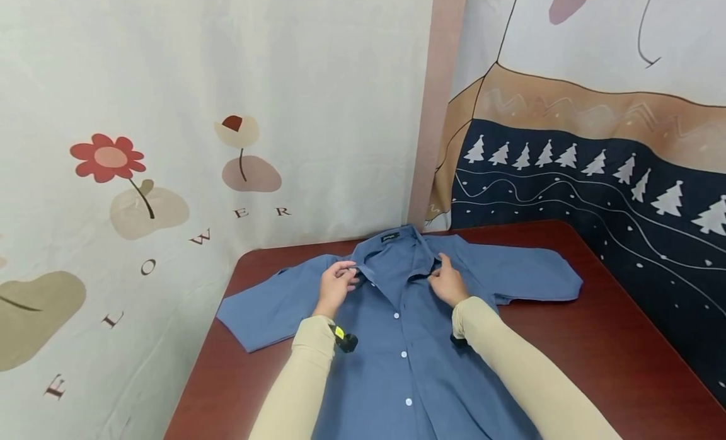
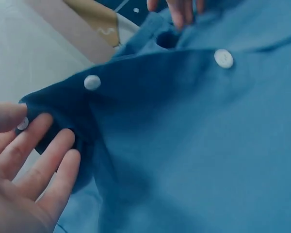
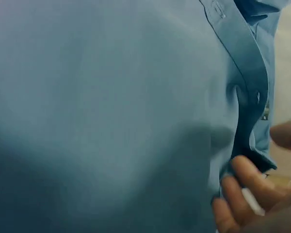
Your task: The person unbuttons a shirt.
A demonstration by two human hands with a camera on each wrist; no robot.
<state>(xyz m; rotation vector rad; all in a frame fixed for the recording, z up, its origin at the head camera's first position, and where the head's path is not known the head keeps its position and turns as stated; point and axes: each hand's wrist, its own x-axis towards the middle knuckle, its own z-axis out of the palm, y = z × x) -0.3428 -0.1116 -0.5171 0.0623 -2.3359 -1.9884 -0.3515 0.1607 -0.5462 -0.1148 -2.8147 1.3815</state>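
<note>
A blue short-sleeved shirt (image 1: 368, 352) lies front up on the table, its collar (image 1: 420, 257) at the far end and the neck spread. White buttons (image 1: 404, 354) run down its front. My left hand (image 1: 334, 287) pinches the left collar edge between thumb and index finger, by a small button (image 2: 23, 123); the other fingers spread beneath the lifted cloth. At the opposite collar point is my right hand (image 1: 450, 283). In the right wrist view its fingers (image 3: 254, 182) rest at the collar's underside, while the thumb (image 3: 286, 134) stands apart from them.
The red-brown table (image 1: 567, 352) has its far edge close to a pale printed curtain (image 1: 340, 112). A dark curtain with white trees (image 1: 567, 188) hangs along the right side. Both shirt sleeves (image 1: 527, 273) extend outward across the tabletop.
</note>
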